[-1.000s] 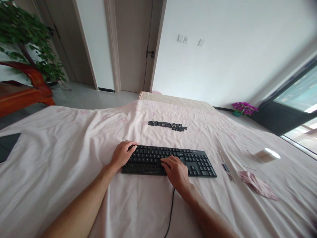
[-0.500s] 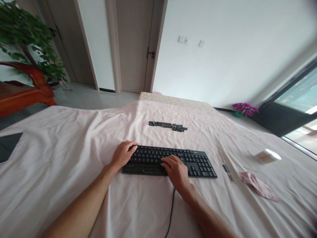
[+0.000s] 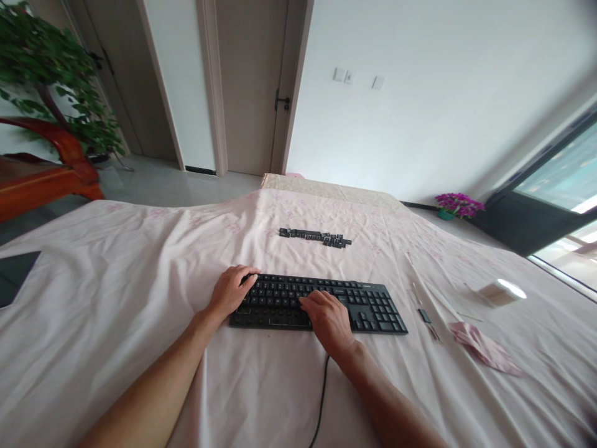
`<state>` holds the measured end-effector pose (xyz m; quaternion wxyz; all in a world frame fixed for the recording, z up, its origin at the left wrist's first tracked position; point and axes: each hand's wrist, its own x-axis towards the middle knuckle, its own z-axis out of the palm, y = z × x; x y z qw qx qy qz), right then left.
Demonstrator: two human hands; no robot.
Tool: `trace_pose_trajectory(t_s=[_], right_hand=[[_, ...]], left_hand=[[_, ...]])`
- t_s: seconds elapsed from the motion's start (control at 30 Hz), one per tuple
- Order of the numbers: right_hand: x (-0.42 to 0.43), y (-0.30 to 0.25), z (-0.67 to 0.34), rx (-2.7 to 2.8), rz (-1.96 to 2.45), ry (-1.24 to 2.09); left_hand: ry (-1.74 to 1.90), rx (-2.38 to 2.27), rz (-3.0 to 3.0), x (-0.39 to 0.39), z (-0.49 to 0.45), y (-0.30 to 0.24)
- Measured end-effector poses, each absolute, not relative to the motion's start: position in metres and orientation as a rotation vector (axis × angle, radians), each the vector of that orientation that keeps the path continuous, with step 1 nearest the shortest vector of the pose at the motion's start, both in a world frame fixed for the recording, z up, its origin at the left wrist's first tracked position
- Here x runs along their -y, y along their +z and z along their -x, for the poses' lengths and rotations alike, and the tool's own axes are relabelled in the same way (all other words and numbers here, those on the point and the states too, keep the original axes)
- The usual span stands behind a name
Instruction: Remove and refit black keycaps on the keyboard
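A black keyboard (image 3: 368, 303) lies on a table under a pale pink cloth (image 3: 116, 280). My left hand (image 3: 229, 291) grips the keyboard's left end, fingers curled over its top corner. My right hand (image 3: 329, 318) rests on the keys near the middle, fingers bent down and pressed together on a key; what they pinch is hidden. The keyboard's cable (image 3: 321, 398) runs toward me between my forearms. Farther back, a row of loose black keycaps (image 3: 314, 236) lies on the cloth.
To the right of the keyboard lie thin sticks and a small dark tool (image 3: 425, 316), a crumpled pink cloth (image 3: 485, 348) and a small white cup (image 3: 501, 291). A dark slab (image 3: 13, 274) sits at the left edge. Doors, a plant and a wooden chair stand behind.
My right hand has shifted slightly to the left along the keys. The left hand and the keyboard have stayed in place.
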<state>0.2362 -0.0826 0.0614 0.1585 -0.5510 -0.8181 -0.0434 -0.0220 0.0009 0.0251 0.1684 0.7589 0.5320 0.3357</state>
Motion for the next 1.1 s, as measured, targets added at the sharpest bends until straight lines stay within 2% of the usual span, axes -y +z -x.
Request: trace_pose_trajectory(t_s=[0.47, 0.8, 1.1], right_hand=[[0.093, 0.066, -0.223, 2.618, 1.492, -0.401], [0.097, 0.089, -0.271, 2.338, 1.537, -0.098], [0.088, 0.059, -0.305, 2.473, 1.321, -0.097]], left_hand=[[0.955, -1.507, -2.152, -0.001, 0.022, 0.024], [0.964, -1.485, -2.117, -0.001, 0.022, 0.024], [0.999, -1.359, -2.091, 0.003, 0.009, 0.028]])
